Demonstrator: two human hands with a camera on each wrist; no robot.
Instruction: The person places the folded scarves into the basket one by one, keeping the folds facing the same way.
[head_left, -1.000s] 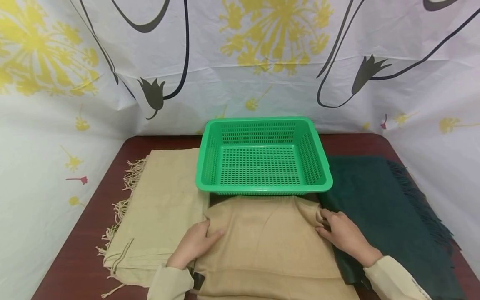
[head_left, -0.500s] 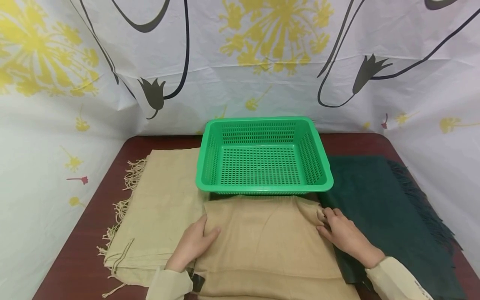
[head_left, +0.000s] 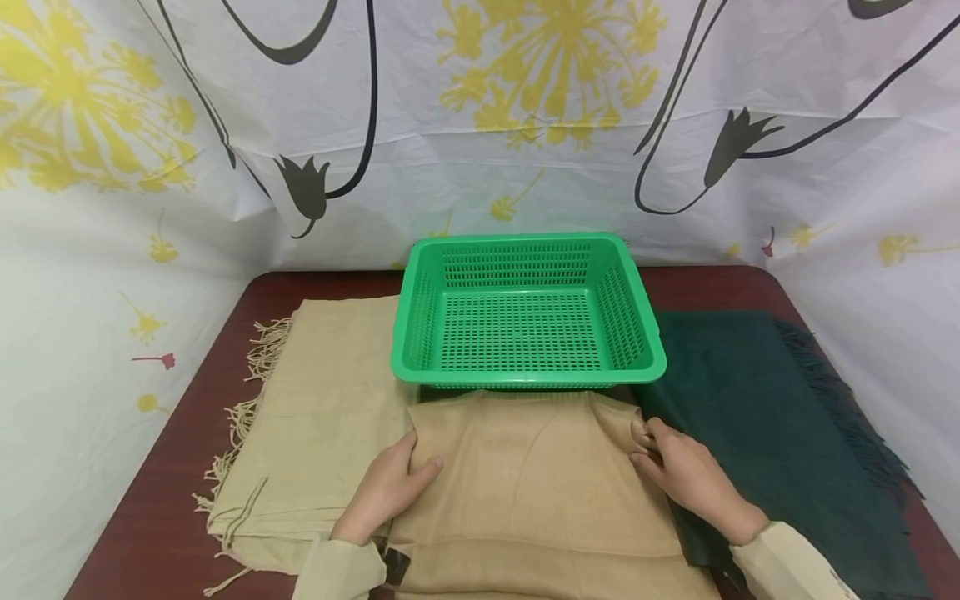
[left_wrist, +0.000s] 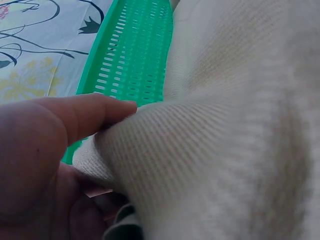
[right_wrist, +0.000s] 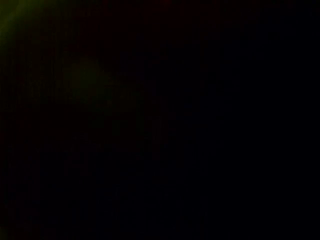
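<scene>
Tan cloth (head_left: 540, 483) is lying mid-table, directly on the near side of the green basket (head_left: 528, 377), its near end running out of the head view. Far right corner is curling over; a couple of crosswise folds are showing low down.

Left hand (head_left: 388, 487): pinching the cloth's left edge, thumb on top, fingers going underneath. Left wrist view is confirming it, ribbed weave bunching between thumb and fingers, basket showing behind.

Right hand (head_left: 693, 475): pinching the right edge just below the curled corner, thumb and fingertips close together. Right wrist view is running nearly black, so I'm reading that hand from the head view only.

Pale beige cloth (head_left: 330, 417) is lying flat on the left, fringe pointing outward. Dark green cloth (head_left: 772, 433) is lying on the right, fringe also outward. Basket is overlapping the inner edges of both. Everything is sitting on a dark red-brown table (head_left: 165, 500). White printed sheet (head_left: 420, 92) is hanging behind. Cream sleeves (head_left: 337, 571) are covering both forearms; small black item (head_left: 396, 565) is showing beside the left cuff, too little visible to identify.
</scene>
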